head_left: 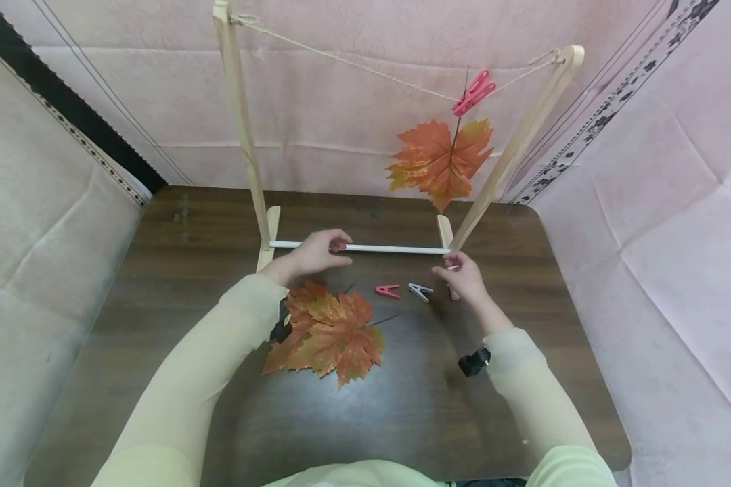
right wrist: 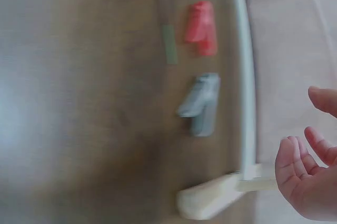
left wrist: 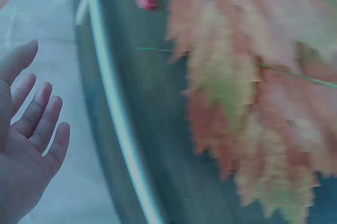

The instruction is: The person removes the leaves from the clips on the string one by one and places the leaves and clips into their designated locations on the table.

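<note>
My left hand (head_left: 315,253) hovers over the white rod (head_left: 396,249) of a wooden frame, its fingers relaxed and nothing held; the left wrist view shows the same hand (left wrist: 31,139) with fingers spread. Near the rod's right end is my right hand (head_left: 468,276), loosely curved and without anything in it, as the right wrist view of the hand (right wrist: 310,176) confirms. Between the hands lie a pink clothespin (head_left: 387,291) and a grey clothespin (head_left: 420,291). Overlapping orange maple leaves (head_left: 338,338) rest on the table beside my left forearm, which partly covers them.
A string (head_left: 347,62) spans the left post (head_left: 241,115) and right post (head_left: 518,145). From it another pink clothespin (head_left: 474,93) holds a hanging maple leaf (head_left: 441,166) by the stem. Pale cloth (head_left: 341,122) hangs behind the brown table (head_left: 438,419).
</note>
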Demonstrator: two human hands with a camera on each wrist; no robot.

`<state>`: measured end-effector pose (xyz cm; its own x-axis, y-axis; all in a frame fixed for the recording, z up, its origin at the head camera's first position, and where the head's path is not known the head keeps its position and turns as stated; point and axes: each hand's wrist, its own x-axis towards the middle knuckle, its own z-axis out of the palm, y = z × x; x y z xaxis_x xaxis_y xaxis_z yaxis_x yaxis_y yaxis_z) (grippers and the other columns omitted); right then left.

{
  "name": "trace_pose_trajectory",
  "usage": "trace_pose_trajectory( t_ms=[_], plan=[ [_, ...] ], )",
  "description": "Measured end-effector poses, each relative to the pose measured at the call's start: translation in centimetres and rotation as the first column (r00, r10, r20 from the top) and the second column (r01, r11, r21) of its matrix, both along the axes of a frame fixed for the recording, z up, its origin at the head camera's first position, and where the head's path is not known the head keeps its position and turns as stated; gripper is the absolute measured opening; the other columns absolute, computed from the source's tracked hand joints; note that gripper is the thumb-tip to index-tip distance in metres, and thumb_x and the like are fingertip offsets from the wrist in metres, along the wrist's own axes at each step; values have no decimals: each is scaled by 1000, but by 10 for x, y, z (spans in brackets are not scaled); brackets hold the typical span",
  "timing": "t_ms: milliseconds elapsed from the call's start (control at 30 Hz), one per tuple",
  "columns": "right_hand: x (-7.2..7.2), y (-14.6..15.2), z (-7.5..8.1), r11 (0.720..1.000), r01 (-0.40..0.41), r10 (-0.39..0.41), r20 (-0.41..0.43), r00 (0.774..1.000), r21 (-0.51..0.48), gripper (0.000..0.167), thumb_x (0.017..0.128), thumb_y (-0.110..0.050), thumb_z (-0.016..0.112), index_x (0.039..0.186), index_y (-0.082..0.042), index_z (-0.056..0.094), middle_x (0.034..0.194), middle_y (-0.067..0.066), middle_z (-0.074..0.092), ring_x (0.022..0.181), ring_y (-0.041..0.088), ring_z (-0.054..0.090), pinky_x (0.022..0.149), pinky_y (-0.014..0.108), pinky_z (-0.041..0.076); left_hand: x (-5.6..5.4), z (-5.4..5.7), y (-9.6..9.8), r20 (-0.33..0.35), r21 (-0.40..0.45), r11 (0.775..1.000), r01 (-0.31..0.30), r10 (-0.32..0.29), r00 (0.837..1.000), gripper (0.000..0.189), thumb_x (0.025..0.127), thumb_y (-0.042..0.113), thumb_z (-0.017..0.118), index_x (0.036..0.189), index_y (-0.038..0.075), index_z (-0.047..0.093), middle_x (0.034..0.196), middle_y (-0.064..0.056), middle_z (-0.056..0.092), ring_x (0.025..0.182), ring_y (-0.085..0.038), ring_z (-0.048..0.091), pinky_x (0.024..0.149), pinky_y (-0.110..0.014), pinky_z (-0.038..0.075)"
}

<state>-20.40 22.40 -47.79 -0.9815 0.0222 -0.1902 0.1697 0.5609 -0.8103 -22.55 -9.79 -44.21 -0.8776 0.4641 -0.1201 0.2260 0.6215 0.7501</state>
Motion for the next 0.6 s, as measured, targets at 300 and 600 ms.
trace_pose_trajectory(
  t_ms=[300, 600],
  plan=[
    [-20, -1, 80, 1000, -14, 15, -183, 983, 9, 45, 83, -16, 69, 119, 4, 52, 109, 16, 56, 82, 7, 50, 69, 14, 44, -28, 44, 12, -66, 117, 988, -102, 110, 992, 48, 83, 20, 70, 124, 2, 52, 118, -16, 58, 112, -30, 54, 99, -39, 41],
    [-25, -6, 160, 1000, 16, -19, -334, 942, -14, 43, 82, -16, 70, 117, 1, 53, 99, -2, 54, 81, 1, 49, 74, 16, 42, -44, 80, 37, -40, 214, 969, -126, 137, 990, 61, 85, 23, 69, 134, 2, 41, 129, -16, 50, 121, -28, 47, 104, -37, 37]
  ],
)
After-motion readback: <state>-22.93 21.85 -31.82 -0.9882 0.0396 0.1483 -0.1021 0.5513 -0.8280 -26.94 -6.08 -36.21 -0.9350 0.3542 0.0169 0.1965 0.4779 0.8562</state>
